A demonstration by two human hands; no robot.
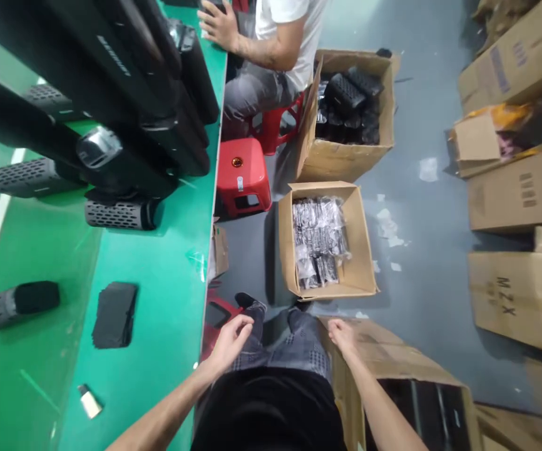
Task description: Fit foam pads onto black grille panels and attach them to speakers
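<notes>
My left hand [234,338] hangs over my left thigh, beside the edge of the green table, its fingers loosely curled with nothing visible in them. Over the flap of a cardboard box by my right leg is my right hand [343,334], closed in a loose fist; no object shows in it, and whether it touches the flap I cannot tell. In front of my feet stands an open carton [367,250] with several plastic-wrapped black items [318,235]. A stack of flat black sheets [115,315] lies on the table to my left.
Tall black cases [130,125] and grey perforated holders [114,214] crowd the green table [172,300]. A co-worker [280,50] sits beyond a red stool [243,175]. Another carton [346,160] holds black perforated items. Cardboard boxes [517,300] line the right side; an open box [416,369] stands by me.
</notes>
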